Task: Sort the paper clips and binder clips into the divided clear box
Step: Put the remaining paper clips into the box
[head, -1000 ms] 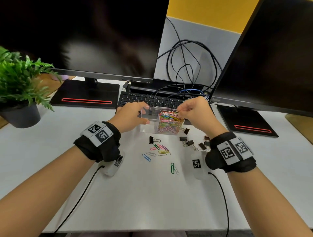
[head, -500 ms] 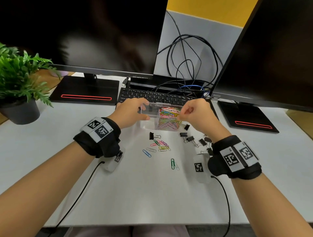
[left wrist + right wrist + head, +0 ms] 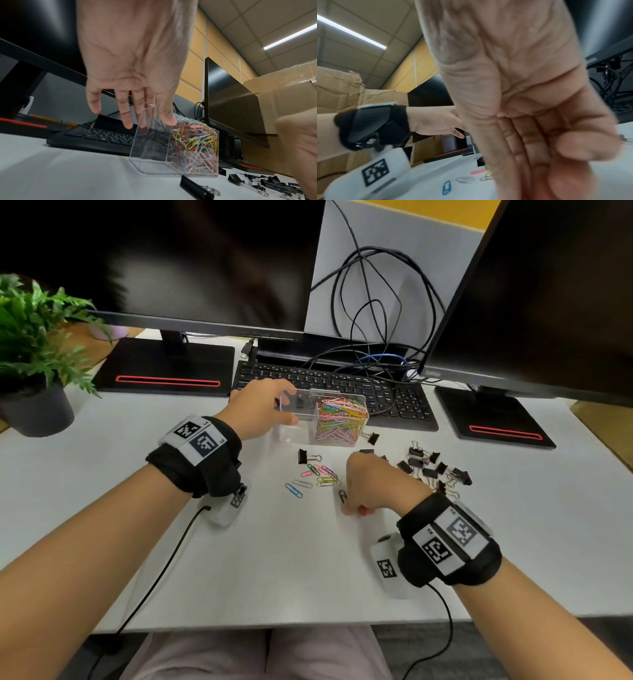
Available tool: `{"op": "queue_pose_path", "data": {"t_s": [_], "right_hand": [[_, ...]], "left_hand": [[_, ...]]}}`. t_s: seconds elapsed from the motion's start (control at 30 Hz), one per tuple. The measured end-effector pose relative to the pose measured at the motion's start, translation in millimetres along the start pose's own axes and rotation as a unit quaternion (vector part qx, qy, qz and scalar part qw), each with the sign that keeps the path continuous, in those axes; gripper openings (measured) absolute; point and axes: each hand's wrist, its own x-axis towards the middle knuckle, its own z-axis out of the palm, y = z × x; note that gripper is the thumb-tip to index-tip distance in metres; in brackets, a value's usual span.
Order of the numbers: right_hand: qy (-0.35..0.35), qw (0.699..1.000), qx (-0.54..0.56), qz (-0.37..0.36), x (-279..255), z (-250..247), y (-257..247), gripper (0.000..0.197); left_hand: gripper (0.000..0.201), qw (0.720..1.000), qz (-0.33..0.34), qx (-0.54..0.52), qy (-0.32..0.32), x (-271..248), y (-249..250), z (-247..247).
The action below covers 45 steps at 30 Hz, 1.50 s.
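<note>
Plant (image 3: 32, 344): stands in a dark pot at the far left of the table (image 3: 102, 474).
My left hand (image 3: 258, 410): rests at the left end of the divided clear box (image 3: 322, 419); my thumb lies on its near wall and my fingers (image 3: 126, 115) reach, nearly straight, over the far rim and left end wall. They touch the box more than grip it.
Divided clear box: sits on the table just in front of the keyboard (image 3: 335, 392). Its left compartment looks nearly bare, with one dark piece I cannot make out; its right compartment is packed with coloured paper clips (image 3: 339, 419).
Loose paper clips (image 3: 317, 475): a small scatter lies on the table nearer to me than the box, between my two hands.
My right hand (image 3: 371, 487): knuckles up, fingers curled down to the table, well nearer to me than the box. My fingertips press together beside a dark paper clip (image 3: 342, 495) at their left edge; I cannot tell whether they pinch it.
Binder clips (image 3: 431, 469): a black heap lies just to the right of my right hand; one (image 3: 305, 456) sits alone near the box's front.
</note>
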Motion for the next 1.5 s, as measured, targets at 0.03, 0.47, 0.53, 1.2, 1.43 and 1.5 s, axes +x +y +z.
{"op": "queue_pose_path", "data": {"t_s": [0.03, 0.47, 0.53, 1.2, 1.43, 1.5], "right_hand": [[0.020, 1.000, -0.007, -0.010, 4, 0, -1, 0.016], [0.037, 0.995, 0.084, -0.049, 22, -10, 0, 0.071], [0.043, 0.994, 0.074, -0.067, 26, -8, -3, 0.061], [0.094, 0.986, 0.040, -0.133, 35, 0, -10, 0.011], [0.093, 0.971, 0.176, -0.130, 34, -7, 5, 0.009], [0.113, 0.959, 0.225, -0.128, 33, -16, 14, 0.008]], "left_hand": [[0.051, 1.000, 0.000, 0.000, 0.000, 0, 0, 0], [0.052, 1.000, 0.003, 0.000, -0.003, 0, 0, 1], [0.052, 1.000, 0.002, 0.000, -0.002, -1, -1, 0], [0.054, 1.000, 0.007, 0.007, 0.004, -1, 0, 0], [0.054, 1.000, 0.009, -0.003, 0.003, -1, -1, 0], [0.054, 1.000, 0.009, -0.001, 0.004, -1, -1, 0]]}}
